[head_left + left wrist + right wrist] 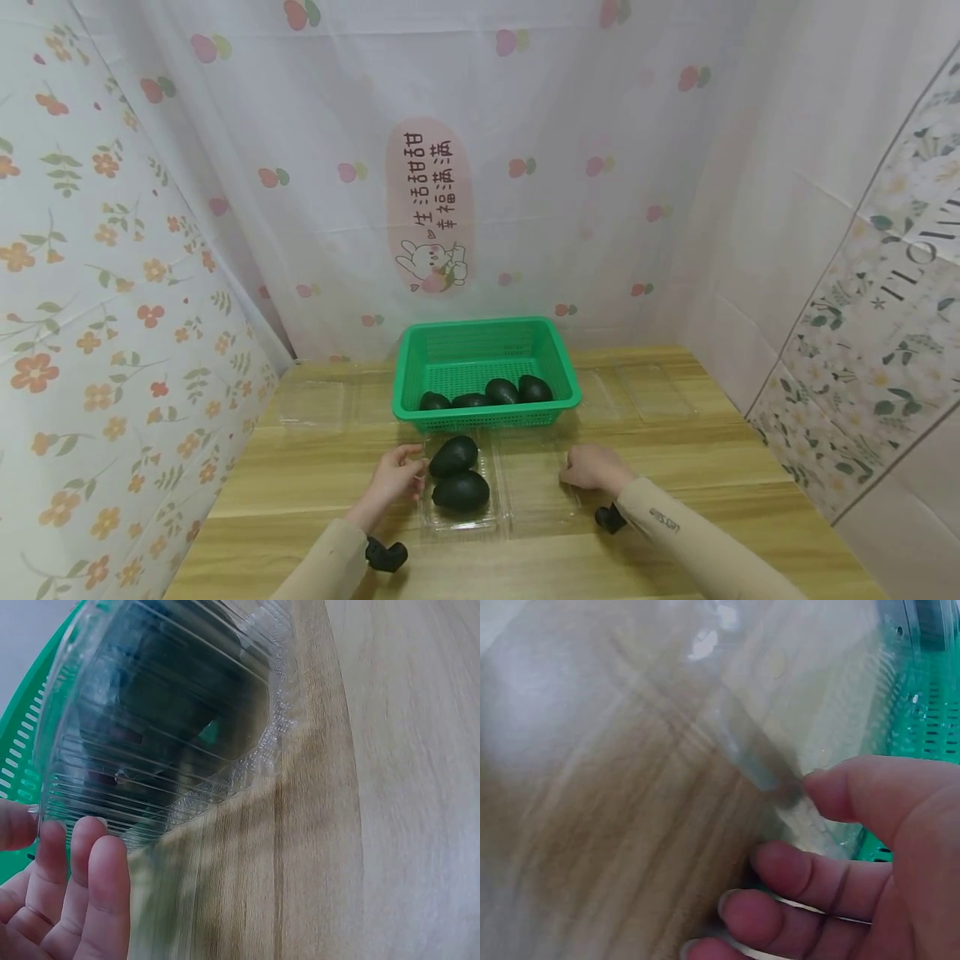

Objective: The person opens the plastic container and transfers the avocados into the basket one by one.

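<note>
In the head view, two dark avocados (461,492) lie in the left half of an opened clear plastic clamshell box (459,525). My left hand (399,473) is at this half's left side. The left wrist view shows its thumb at the rim and its bent fingers (109,885) against the ribbed wall. To the right spreads the box's clear lid (536,492), with nothing in it. My right hand (596,468) grips the lid's right edge; in the right wrist view the thumb (840,791) and bent index finger pinch that edge.
A green basket (486,414) with several avocados (502,391) stands just behind the box. More clear plastic boxes (315,404) lie at the back left and back right (656,392) of the wooden table (255,508). Printed curtains hang behind and at both sides.
</note>
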A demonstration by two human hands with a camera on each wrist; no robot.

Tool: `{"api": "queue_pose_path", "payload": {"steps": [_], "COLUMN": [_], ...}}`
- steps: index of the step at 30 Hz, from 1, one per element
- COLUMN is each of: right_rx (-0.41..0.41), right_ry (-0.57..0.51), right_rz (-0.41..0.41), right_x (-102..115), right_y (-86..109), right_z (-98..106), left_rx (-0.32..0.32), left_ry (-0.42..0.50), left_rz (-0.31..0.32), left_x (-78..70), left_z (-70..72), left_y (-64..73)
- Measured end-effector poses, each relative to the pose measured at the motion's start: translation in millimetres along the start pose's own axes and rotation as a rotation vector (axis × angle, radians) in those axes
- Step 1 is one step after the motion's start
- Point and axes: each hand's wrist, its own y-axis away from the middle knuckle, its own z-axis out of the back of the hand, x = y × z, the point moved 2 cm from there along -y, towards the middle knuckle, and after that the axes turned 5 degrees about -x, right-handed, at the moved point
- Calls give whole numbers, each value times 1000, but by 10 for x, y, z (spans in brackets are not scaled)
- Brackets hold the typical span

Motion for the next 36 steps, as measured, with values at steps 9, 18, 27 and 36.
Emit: {"api": "queue_pose_path", "payload": {"steps": [9, 18, 27, 36], "right_rx": [-52, -114, -95, -149], "right_ry": [-64, -97, -159, -244], "right_rz": [28, 155, 346, 512], "right_x": [-42, 226, 712, 1066], "right_y": [25, 13, 107, 127], "right_z": [12, 288, 389, 348], "left_rx": [-17, -6, 10, 54], "left_ry": [27, 67, 76, 119], "left_rz": [30, 44, 44, 62], "left_x": [4, 6, -1, 34], "left_z": [7, 49, 38, 43], "left_y": [29, 82, 141, 125]}}
